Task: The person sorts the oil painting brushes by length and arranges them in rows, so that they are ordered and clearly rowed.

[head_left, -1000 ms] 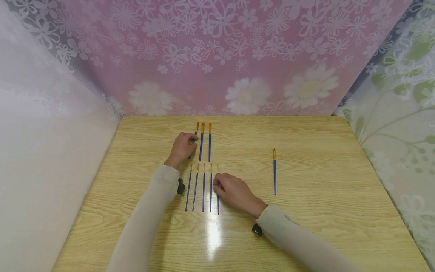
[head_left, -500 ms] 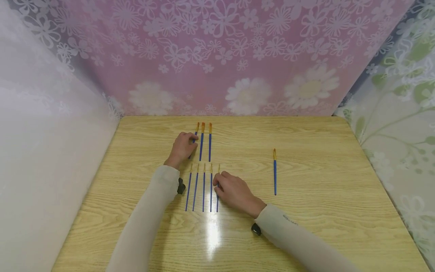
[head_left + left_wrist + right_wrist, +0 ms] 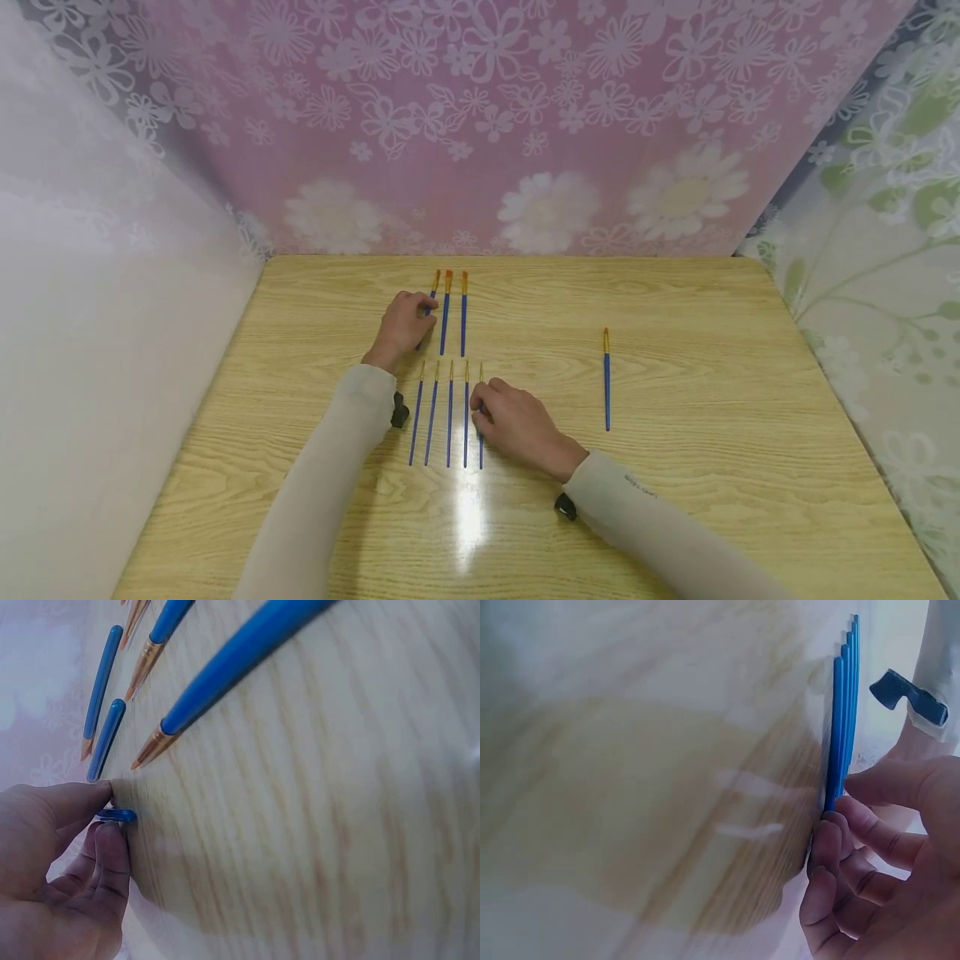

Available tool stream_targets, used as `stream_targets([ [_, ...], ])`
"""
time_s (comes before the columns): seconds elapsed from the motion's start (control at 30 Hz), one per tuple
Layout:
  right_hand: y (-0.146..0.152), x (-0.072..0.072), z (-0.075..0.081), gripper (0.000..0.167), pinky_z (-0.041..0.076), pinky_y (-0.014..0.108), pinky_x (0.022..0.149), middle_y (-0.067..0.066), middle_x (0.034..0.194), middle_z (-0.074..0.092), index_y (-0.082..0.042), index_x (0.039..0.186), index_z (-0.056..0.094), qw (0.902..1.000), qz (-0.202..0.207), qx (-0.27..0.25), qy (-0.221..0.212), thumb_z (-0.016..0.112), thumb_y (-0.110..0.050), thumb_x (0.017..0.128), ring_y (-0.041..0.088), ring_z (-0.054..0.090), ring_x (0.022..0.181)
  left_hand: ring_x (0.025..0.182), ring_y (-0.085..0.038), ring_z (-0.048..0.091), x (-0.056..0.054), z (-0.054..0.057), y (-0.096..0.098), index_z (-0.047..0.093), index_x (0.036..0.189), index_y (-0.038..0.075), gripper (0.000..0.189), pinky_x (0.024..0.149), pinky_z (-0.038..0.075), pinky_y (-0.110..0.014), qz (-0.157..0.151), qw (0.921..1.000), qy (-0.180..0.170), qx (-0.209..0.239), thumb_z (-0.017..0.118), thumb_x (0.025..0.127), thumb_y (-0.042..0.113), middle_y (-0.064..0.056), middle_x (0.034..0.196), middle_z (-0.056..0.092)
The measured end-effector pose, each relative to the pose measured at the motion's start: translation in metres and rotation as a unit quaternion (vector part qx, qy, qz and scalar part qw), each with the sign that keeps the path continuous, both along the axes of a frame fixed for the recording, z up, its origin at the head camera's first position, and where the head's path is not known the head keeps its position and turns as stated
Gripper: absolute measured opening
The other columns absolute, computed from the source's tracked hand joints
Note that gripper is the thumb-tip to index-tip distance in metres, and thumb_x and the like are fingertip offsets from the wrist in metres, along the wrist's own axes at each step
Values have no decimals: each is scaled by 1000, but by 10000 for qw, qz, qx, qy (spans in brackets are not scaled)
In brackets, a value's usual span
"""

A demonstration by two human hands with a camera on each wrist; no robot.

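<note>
In the head view my left hand [image 3: 402,325] pinches the leftmost paintbrush [image 3: 437,282] of the far row between thumb and fingers. Its blue handle end [image 3: 118,815] shows at the fingertips in the left wrist view. Two broader brushes lie to its right, one of them a flat paintbrush [image 3: 444,321] with orange bristles. Nearer me, several thin brushes [image 3: 450,417] lie side by side, tips pointing away. My right hand [image 3: 517,421] holds the rightmost thin paintbrush [image 3: 482,454] at its handle; the fingers cover the handle's middle.
A single blue paintbrush [image 3: 607,392] lies apart on the right side of the wood-grain table [image 3: 712,358]. Pink flowered cloth [image 3: 450,192] hangs behind the table's far edge, with pale cloth at both sides. Each wrist wears a small black device [image 3: 566,506].
The thin brush in my right hand has shifted slightly away from me and straightened alongside the row. My left hand stays in place on its brush.
</note>
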State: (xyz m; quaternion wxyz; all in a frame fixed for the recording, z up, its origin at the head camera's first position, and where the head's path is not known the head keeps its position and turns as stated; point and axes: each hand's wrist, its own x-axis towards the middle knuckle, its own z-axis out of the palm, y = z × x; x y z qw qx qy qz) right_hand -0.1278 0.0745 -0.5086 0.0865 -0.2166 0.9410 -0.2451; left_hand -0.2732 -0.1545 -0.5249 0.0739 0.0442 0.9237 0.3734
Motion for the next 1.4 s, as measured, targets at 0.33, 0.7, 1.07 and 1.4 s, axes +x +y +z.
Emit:
stream_targets([
  [0.33,26,-9,8,8,52,32,74,-7,94,63,-18,109,74,9989,-384,-238,-128,68,-22,106,11,56,82,130,-39,58,-1,1,0,70,140,5,31,114,49,-56,-47,10000,63,-13,63,111,14,-20,146,57],
  [0.7,71,-24,10,13,58,40,83,3,101,70,-10,111,75,9967,-677,-438,-48,66,-17,106,18,66,92,128,-38,59,-4,-4,0,71,138,4,30,112,51,-56,-62,9998,171,-52,65,110,12,-19,142,61],
  [1.07,119,-32,9,14,60,53,88,11,110,72,-7,115,74,9925,-1117,-497,37,67,-15,106,28,71,98,128,-38,59,-3,-4,-1,71,139,4,31,112,50,-56,-78,9997,201,-118,65,110,13,-20,141,61],
  [1.4,150,-34,9,22,57,50,83,15,107,71,-1,119,74,9880,-1478,-387,226,63,-13,104,27,66,92,127,-39,59,-1,-1,0,71,139,4,31,113,51,-55,-65,9997,180,-176,65,110,12,-20,142,60],
])
